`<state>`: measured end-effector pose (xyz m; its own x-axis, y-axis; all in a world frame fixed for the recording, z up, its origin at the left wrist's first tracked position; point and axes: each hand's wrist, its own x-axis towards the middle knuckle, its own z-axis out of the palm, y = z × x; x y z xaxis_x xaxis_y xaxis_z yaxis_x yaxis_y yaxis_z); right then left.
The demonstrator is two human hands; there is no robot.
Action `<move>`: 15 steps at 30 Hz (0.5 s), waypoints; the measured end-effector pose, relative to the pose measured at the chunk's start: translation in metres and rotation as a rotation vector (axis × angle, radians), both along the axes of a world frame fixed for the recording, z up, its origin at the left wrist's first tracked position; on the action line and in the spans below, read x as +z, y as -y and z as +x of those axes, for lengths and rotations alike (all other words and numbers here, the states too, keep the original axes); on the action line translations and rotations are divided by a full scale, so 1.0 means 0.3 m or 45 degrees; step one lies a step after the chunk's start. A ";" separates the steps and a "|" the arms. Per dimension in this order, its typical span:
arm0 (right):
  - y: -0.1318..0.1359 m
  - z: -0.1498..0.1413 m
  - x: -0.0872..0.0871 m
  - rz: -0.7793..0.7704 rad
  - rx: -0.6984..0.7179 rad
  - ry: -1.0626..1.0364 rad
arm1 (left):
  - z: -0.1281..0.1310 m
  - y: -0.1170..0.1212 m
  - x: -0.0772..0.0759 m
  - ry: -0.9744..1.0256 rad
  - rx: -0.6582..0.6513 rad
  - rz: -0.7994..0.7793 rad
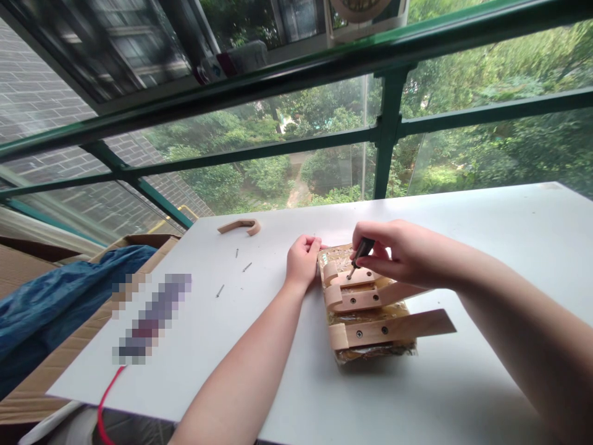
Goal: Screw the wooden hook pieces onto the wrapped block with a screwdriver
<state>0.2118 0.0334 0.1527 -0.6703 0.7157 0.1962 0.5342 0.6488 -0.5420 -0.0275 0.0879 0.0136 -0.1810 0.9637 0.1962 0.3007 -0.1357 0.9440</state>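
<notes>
A flat block (340,255) in glossy, wrinkled brown-and-clear wrapping lies right of centre on the white table (500,247); a pale marking at its far left is too small to read. Three smooth, light wooden hooks (407,324) lie across it, curved ends left, the near one's straight end jutting past the right edge. Each shows two dark round fittings, six in all; the near hook's are cross-slotted screw heads (359,334). The right hand (386,250) is closed around a black-handled screwdriver (364,248), its metal tip at the far hook's left fitting. The left hand (303,259), apart from the right, has its fingers at the block's far left corner; whether they grip it I cannot tell. Further left lie three slim metal screws (247,267) and, beyond them, a fourth hook (241,227). At left are a red cord (102,411) and a cardboard box (88,330) with crumpled blue sheeting (41,306). Green window bars (389,130) stand beyond.
</notes>
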 end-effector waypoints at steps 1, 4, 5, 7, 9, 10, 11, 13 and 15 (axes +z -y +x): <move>0.001 0.000 0.000 0.001 0.000 0.001 | 0.002 0.002 0.002 0.014 -0.001 0.006; 0.004 0.000 0.001 0.005 0.000 0.006 | 0.005 0.009 0.013 0.063 0.001 0.038; 0.004 0.001 0.001 0.007 -0.001 0.007 | 0.006 0.012 0.017 0.078 0.002 0.049; 0.005 0.000 0.002 0.011 -0.003 0.003 | 0.007 0.017 0.023 0.096 -0.003 0.065; 0.005 -0.001 0.002 0.011 -0.006 -0.003 | 0.009 0.023 0.029 0.101 -0.011 0.079; 0.004 -0.002 0.001 0.010 -0.007 -0.005 | 0.010 0.026 0.031 0.099 -0.012 0.089; 0.003 -0.003 0.000 0.010 -0.010 -0.007 | 0.011 0.029 0.034 0.093 -0.010 0.101; 0.002 -0.004 -0.002 0.012 -0.016 -0.009 | 0.015 0.035 0.038 0.067 -0.003 0.129; 0.002 -0.005 -0.004 0.017 -0.025 -0.012 | 0.019 0.042 0.043 0.025 -0.003 0.153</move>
